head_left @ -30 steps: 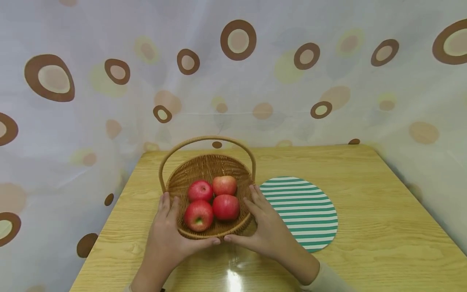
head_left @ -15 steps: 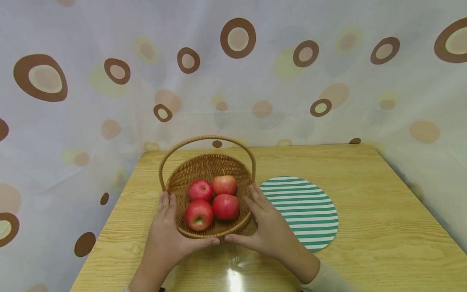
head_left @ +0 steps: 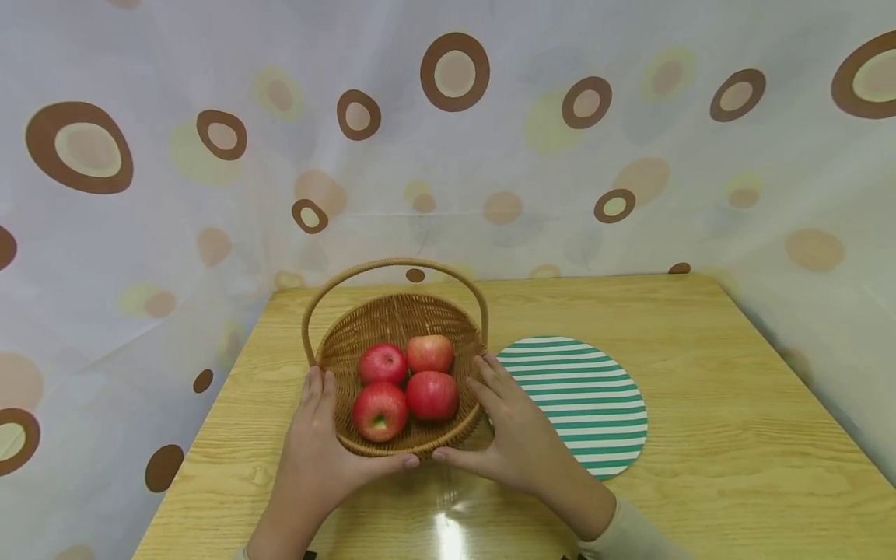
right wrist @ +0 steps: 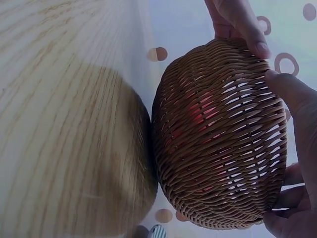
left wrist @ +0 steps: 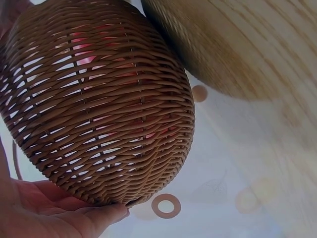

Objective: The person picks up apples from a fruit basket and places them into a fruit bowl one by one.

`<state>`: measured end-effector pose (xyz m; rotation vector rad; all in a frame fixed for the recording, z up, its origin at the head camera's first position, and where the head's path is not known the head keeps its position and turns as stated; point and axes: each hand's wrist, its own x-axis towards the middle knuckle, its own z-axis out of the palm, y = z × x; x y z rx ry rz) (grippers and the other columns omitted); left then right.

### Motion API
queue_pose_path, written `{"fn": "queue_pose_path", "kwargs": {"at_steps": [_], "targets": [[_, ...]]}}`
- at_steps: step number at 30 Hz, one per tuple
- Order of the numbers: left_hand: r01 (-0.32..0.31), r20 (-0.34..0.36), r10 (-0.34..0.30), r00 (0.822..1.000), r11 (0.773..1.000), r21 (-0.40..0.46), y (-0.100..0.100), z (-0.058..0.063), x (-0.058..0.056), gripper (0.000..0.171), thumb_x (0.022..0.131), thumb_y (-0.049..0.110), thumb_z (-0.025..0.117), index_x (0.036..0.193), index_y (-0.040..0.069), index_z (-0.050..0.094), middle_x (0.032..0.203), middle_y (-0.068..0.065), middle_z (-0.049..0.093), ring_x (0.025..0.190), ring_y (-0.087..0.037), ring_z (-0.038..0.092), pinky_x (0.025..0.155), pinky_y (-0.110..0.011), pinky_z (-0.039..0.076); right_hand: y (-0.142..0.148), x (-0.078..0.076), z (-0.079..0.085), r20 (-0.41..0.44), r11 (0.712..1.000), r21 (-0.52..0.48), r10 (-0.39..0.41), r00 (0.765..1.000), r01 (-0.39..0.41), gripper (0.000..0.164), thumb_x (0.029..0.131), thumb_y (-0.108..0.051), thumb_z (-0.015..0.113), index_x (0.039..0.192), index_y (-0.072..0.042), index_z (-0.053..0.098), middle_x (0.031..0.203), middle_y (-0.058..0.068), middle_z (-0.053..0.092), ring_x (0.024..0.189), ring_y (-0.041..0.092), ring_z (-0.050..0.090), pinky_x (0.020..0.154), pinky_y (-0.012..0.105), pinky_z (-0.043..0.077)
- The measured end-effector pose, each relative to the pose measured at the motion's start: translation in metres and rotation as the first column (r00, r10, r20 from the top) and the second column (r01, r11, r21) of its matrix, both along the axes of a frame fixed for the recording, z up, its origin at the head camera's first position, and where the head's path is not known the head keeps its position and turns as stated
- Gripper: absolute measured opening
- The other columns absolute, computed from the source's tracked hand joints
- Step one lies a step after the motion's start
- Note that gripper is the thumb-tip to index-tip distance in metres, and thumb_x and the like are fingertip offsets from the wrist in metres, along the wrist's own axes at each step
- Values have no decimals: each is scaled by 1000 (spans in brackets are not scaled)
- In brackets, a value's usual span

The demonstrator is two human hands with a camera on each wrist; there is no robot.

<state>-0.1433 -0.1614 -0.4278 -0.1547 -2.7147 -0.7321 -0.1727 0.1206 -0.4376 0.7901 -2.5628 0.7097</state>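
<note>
In the head view a round brown wicker basket [head_left: 399, 319] with a tall arched handle [head_left: 392, 263] sits on the table, left of centre. Several red apples lie bunched inside it, among them a front one [head_left: 380, 412]. My left hand [head_left: 318, 447] holds the basket's left side, its thumb along the near rim. On the opposite side my right hand [head_left: 521, 443] holds it the same way, the two thumb tips close together. Both wrist views show the woven wall [left wrist: 109, 109] from outside, low by the tabletop, with red apples glimpsed through the gaps.
A round placemat [head_left: 588, 404] with green and white stripes lies flat to the right of the basket, partly behind my right hand. The wooden table [head_left: 714, 373] reaches back to a curtain [head_left: 504, 140] with brown ring patterns, which also closes off both sides.
</note>
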Motion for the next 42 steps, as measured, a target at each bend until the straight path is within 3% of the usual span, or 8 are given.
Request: {"fn": "queue_pose_path", "kwargs": {"at_steps": [14,25,33,42], "targets": [[1,51,-2,999,1000,22,-3,4,1,155,57,91,81,160,-13,31,171,-32,26,161,-50,23,123,-69,34,-1,-2,5,-14,1000,-25,9,1000,-10,94,79,-77,78,135,-2,71,157,18,56,155,38,43,112,57,53],[-6,67,4,998,1000,24,-1,6,-1,157,55,94,79,161,-12,32,171,-30,26,162,-47,22,125,-66,33,-1,-1,4,-11,1000,-17,10,1000,-10,96,78,-79,78,135,-2,71,159,18,54,157,38,40,114,60,50],[-4,71,2,997,1000,30,-2,6,-1,156,55,94,80,159,-13,34,170,-31,27,162,-47,22,124,-68,33,-2,-5,7,-63,1000,-16,17,998,-18,95,79,-80,76,134,-3,71,149,18,64,150,41,50,116,60,49],[-13,78,10,997,999,40,-1,6,0,153,57,90,82,159,-13,34,171,-31,24,161,-49,23,122,-70,34,-3,-8,14,-27,998,-55,29,999,-31,89,79,-73,81,136,-6,70,139,11,72,145,40,56,113,59,51]]}}
